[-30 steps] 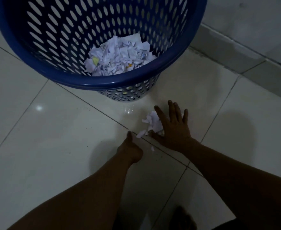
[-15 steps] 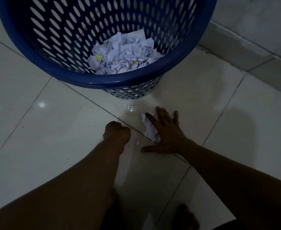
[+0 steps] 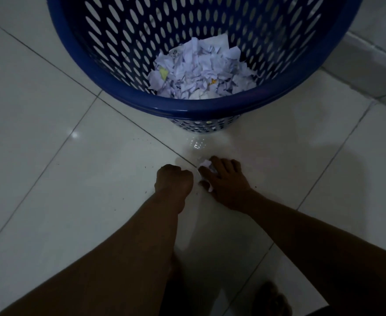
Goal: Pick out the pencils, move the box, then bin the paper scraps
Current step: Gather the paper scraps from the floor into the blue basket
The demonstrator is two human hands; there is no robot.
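You are over a glossy white tiled floor (image 3: 73,201) in dim light, with a pale skirting (image 3: 367,65) running down the upper right of the frame. A blue perforated basket (image 3: 210,109) fills the upper centre, and a heap of torn white paper (image 3: 201,71) lies in its bottom.

Just below the basket, at the centre of the frame, your right hand (image 3: 227,181) is down on the tile with its fingers bent over a small clump of paper scraps (image 3: 204,163). The scraps peek out under the fingertips at the hand's upper left edge, and 1 more bit shows by the thumb.

Your left hand (image 3: 173,180) sits just beside it, to the left, curled into a fist with knuckles up. Whether it encloses anything cannot be told.

1 bare foot (image 3: 271,297) shows at the lower right.
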